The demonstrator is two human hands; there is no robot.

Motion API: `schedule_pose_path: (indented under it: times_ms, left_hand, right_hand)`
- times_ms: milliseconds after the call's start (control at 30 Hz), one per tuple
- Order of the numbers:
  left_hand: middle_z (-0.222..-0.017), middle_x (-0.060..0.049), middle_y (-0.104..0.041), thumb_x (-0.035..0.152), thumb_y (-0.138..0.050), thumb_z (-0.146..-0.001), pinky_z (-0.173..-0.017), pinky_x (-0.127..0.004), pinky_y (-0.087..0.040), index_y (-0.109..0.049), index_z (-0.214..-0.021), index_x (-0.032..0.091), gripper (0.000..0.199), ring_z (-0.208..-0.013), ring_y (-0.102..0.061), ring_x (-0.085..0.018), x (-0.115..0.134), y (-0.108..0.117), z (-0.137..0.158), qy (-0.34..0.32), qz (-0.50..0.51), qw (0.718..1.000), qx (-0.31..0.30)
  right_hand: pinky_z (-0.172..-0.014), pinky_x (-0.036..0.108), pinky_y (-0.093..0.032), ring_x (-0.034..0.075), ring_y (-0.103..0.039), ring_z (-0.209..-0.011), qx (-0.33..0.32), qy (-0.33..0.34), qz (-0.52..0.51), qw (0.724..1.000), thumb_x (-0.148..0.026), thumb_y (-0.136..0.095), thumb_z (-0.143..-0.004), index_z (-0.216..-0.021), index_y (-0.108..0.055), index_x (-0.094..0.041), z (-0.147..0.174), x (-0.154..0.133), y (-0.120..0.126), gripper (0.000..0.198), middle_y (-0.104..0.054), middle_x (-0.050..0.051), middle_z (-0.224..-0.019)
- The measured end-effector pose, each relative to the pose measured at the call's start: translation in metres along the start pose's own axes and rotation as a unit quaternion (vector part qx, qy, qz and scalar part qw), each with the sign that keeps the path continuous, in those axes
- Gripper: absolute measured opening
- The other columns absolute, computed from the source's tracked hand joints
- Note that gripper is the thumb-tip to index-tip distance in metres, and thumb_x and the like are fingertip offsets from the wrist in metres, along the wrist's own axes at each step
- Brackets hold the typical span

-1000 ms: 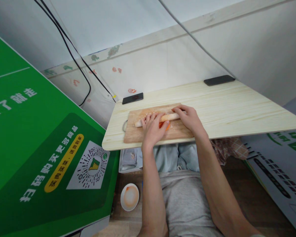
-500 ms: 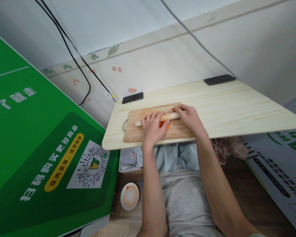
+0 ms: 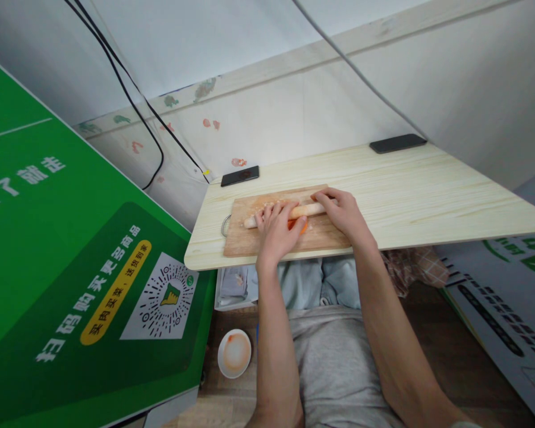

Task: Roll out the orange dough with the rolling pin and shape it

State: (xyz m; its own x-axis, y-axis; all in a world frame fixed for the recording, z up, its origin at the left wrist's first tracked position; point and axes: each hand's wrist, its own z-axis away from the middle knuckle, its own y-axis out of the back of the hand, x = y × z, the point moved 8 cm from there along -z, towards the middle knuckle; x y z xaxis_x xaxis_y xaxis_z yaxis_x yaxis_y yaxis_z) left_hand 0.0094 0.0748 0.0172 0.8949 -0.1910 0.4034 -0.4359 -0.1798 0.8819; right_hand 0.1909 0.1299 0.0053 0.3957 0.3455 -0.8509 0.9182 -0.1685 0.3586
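A pale wooden rolling pin [image 3: 307, 210], tinted orange along its middle, lies slantwise over a wooden cutting board [image 3: 245, 245]. My left hand [image 3: 277, 230] rests across its left part, fingers bent over the far side. At the other end, my right hand [image 3: 342, 213] grips the pin with curled fingers. A flat orange piece [image 3: 301, 225], perhaps dough, shows beneath the pin beside my left thumb; my left hand covers part of it. White specks are scattered over the board.
The board sits on a light wood-grain table [image 3: 428, 196] against the wall. Two black phones, one at the back left [image 3: 239, 176] and one at the back right [image 3: 397, 143], lie there. A white bowl [image 3: 234, 353] stands below, left; a green printed panel [image 3: 93, 249] rises alongside.
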Motion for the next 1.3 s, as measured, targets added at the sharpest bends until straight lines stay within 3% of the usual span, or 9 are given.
schedule_pose_path:
  times_ms: [1300]
  left_hand:
    - [-0.153, 0.000, -0.072, 0.045, -0.066, -0.108, -0.125, -0.051, -0.034, -0.072, -0.142, 0.037, 0.035, -0.144, -0.056, -0.030, 0.0002, 0.0011, -0.0010, -0.004, -0.004, 1.000, 0.025]
  right_hand:
    - [-0.100, 0.047, -0.055, 0.032, -0.076, -0.102, 0.003, 0.005, 0.001, 1.000, -0.041, -0.061, -0.096, -0.088, -0.080, -0.025, 0.0008, -0.0016, 0.0002, 0.026, -0.086, 0.009, -0.102]
